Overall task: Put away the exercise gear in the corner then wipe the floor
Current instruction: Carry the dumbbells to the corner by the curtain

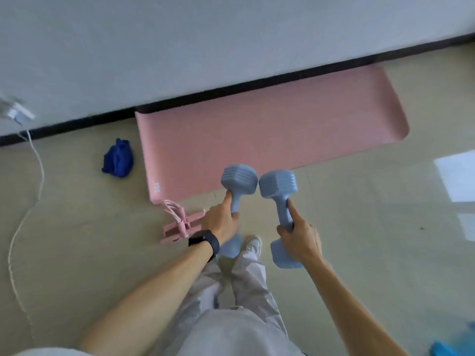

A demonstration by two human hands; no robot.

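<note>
I hold two light-blue dumbbells in the air above the floor, their top heads almost touching. My left hand [222,222] grips the handle of the left dumbbell [239,179], forefinger stretched along it. My right hand [300,238] grips the right dumbbell [279,186] the same way. Beyond them a pink exercise mat [270,134] lies flat against the wall. A pink resistance pedal puller [180,222] rests on the floor by the mat's near left corner. A crumpled dark-blue cloth [118,159] lies left of the mat.
A white cable [38,176] runs from a wall plug [18,113] down across the floor on the left. The black skirting board [231,89] marks the wall's foot. My legs and a white shoe [253,245] are below the dumbbells. Something blue [455,348] shows at the bottom right edge.
</note>
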